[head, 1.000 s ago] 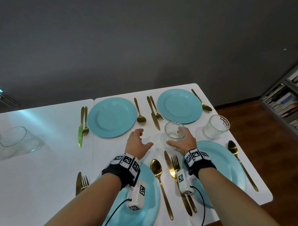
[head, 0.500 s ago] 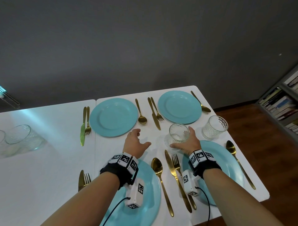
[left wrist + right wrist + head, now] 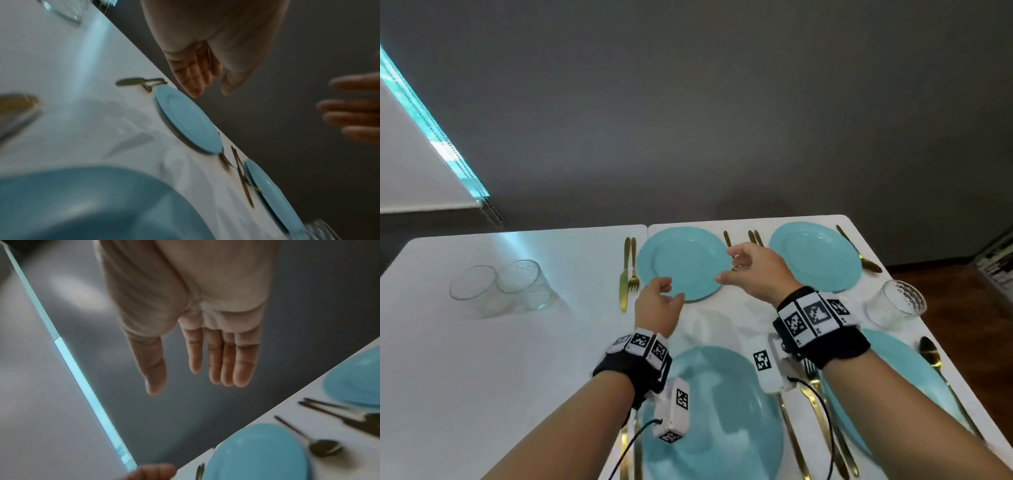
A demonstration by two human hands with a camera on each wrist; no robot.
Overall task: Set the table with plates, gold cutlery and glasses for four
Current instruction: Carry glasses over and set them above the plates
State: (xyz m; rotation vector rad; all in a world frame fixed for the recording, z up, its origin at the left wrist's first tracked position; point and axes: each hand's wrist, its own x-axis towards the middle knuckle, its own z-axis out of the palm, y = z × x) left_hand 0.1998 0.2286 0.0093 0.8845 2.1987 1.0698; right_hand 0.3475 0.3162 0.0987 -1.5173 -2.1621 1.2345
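Observation:
Four light blue plates lie on the white table (image 3: 517, 359): far left (image 3: 683, 263), far right (image 3: 815, 255), near left (image 3: 715, 421), near right (image 3: 900, 370). Gold cutlery lies beside each; a knife and fork (image 3: 627, 270) sit left of the far left plate. A patterned glass (image 3: 897, 303) stands at the right edge. Two plain glasses (image 3: 500, 287) stand together on the left half of the table. My left hand (image 3: 671, 291) hovers empty, fingers loosely curled, at the far left plate's near rim. My right hand (image 3: 729, 267) hangs empty above that plate's right rim, with its fingers (image 3: 226, 366) straight.
A dark grey wall rises right behind the table's far edge. A bookshelf (image 3: 996, 263) stands on the wooden floor (image 3: 962, 308) to the right. A window blind (image 3: 431, 137) with a bright strip is at the upper left.
My right hand has let go of the glass it held beside the near right plate and risen to the left. The left hand moved forward. The view swung left.

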